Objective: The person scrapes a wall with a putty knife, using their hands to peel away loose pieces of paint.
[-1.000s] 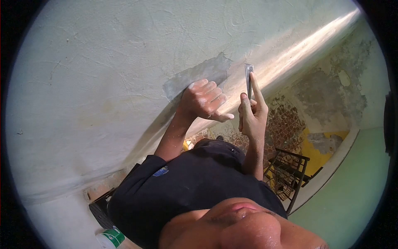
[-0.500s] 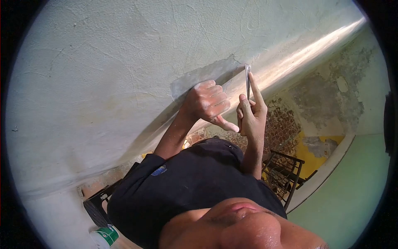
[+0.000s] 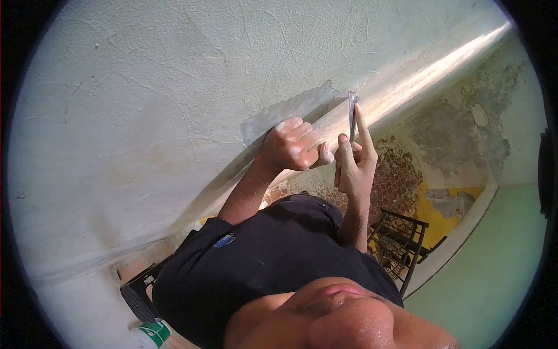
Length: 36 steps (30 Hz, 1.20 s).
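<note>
Against the wall [image 3: 174,87], my right hand [image 3: 354,166] pinches a scraper [image 3: 352,113], forefinger along its blade. Just left of the scraper, my left hand [image 3: 293,145] is curled shut beside the grey patch [image 3: 290,110].

The wall [image 3: 174,116] blocks both hands in front; open room lies right, above the rack [image 3: 401,244].

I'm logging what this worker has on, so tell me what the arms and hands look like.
Both arms are bare from the elbow down, with no gloves, watch or rings showing. A dark short sleeve with a small blue mark covers one upper arm. That arm's hand is dusted with whitish powder; the other hand looks cleaner.
</note>
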Each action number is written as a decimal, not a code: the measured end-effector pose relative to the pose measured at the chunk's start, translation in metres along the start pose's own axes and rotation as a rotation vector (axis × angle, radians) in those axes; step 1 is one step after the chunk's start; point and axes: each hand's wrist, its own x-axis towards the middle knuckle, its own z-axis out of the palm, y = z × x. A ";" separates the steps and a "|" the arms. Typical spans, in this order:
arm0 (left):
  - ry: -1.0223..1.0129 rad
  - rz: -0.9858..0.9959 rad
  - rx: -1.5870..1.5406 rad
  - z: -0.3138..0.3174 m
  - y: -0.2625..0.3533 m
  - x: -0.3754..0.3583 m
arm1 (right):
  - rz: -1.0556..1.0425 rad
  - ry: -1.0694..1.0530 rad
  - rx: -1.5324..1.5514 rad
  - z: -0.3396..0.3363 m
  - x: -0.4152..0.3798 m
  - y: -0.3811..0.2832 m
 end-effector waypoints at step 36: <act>-0.224 -0.100 0.098 -0.016 0.011 0.012 | -0.019 0.128 -0.006 -0.015 -0.024 -0.001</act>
